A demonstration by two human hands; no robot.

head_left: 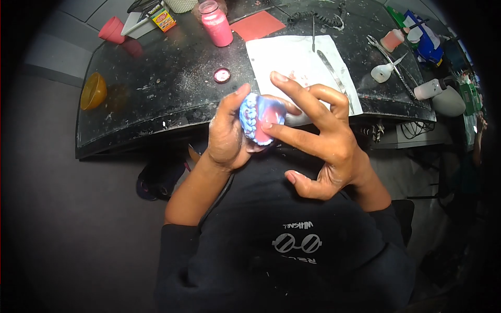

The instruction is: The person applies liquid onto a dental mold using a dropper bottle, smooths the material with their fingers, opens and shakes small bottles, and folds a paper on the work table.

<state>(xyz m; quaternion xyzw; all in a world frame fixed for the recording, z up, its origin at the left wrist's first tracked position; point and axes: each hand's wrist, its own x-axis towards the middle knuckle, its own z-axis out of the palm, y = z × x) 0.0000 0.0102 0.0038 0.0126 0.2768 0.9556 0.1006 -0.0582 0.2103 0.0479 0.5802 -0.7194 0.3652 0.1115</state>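
Note:
A blue dental model (250, 116) with a row of teeth is held in front of my body, near the table's front edge. Pink material (271, 116) covers its inner part. My left hand (227, 133) wraps round the model from the left and below, thumb up along its side. One fingertip of my right hand (326, 138) touches the pink surface; its other fingers are spread apart and hold nothing. Behind the hands lies a white paper sheet (261, 55), with a metal knife (331, 70) and a thin tool (313, 34) on it.
On the dark table (172, 78) stand a pink powder jar (216, 28), an orange bowl (94, 91) and a pink cup (111, 30). A round lid (222, 75) lies behind my left hand. Right of the sheet are a white dropper bottle (382, 73) and a clear bottle (428, 89).

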